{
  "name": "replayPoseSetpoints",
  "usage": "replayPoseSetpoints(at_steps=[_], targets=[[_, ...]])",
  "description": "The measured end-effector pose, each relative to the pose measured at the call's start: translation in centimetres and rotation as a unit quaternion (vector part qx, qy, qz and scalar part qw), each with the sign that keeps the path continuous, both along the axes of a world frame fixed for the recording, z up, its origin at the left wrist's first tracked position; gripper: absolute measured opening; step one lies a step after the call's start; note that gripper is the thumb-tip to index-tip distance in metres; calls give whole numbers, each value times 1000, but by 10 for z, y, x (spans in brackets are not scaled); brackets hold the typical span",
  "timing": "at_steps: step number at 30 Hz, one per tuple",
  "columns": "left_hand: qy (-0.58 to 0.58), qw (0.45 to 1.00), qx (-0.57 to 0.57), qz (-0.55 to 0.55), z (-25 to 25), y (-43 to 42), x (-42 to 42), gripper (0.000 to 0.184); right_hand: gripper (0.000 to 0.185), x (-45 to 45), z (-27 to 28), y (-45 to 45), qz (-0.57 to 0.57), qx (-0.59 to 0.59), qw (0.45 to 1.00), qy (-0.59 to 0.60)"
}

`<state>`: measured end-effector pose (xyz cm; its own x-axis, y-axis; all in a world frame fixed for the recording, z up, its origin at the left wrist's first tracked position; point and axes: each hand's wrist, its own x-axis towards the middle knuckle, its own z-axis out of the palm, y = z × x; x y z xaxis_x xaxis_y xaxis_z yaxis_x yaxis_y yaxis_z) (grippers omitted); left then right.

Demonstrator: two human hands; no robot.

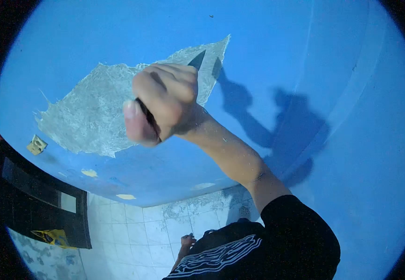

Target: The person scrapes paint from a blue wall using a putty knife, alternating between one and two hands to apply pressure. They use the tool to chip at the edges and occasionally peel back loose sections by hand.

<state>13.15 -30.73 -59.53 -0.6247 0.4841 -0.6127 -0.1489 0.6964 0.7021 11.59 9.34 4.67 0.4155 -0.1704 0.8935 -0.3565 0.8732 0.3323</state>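
Observation:
My right hand (165, 100) is raised in front of the blue wall (268, 42), its fingers wrapped round the dark handle of a scraper (197, 60). Only the scraper's pointed dark blade end and a bit of its handle show; the fist covers the rest. Behind the fist lies a bare grey patch (86, 107) with ragged edges, where the blue paint is off. From this view I cannot tell whether the blade touches the wall. Low beside the dark shirt, my left hand (188, 241) looks small, with curled fingers; what they hold, if anything, is unclear.
A socket plate (37, 144) sits on the wall at the left. Dark furniture (39, 196) stands at lower left, with a yellow bag (53, 237) by it. Pale, dusty floor tiles (128, 233) run along the wall's foot. My shadow (296, 126) falls on the wall.

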Motion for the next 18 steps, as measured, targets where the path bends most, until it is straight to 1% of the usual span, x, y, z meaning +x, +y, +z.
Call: replayPoseSetpoints(at_steps=[1,2,3,4,5,7,8,10,11,12,13,15,16,18], targets=[[-6,1000,-19,2,-9,-6,-1,34,30,5,2,-2,3,19,1000,-7],[-12,999,-37,5,-17,-11,-2,33,30,-3,-8,23,-27,-21,999,-31],[150,966,-29,-210,-42,-30,3,32,30,-13,-25,47,-57,-64,995,-60],[352,864,-15,-359,-62,-46,8,31,30,-12,-36,42,-79,-21,994,-78],[348,867,-34,-356,-70,-52,14,31,30,-15,-39,39,-81,-17,993,-81],[256,919,-76,-290,-75,-63,23,31,29,-18,-48,30,-65,-28,993,-99],[221,936,-89,-258,-75,-62,25,31,28,-15,-36,17,-49,-21,997,-60],[186,951,-101,-224,-76,-62,28,31,28,-6,-8,-7,-38,9,998,-41],[179,954,-102,-215,-78,-63,29,31,28,-5,-2,-14,-26,34,999,-24],[176,957,-101,-210,-78,-64,28,31,30,-7,2,-10,-25,30,999,-21],[173,958,-101,-207,-77,-64,29,31,32,-16,-11,12,-47,7,998,-29],[173,958,-97,-206,-83,-70,31,31,31,-22,-57,44,-150,-41,980,-122],[175,958,-93,-207,-83,-70,27,31,31,-23,-68,45,-161,-36,979,-124],[175,960,-83,-204,-83,-75,23,31,35,-24,-85,32,-95,-91,986,-107]])
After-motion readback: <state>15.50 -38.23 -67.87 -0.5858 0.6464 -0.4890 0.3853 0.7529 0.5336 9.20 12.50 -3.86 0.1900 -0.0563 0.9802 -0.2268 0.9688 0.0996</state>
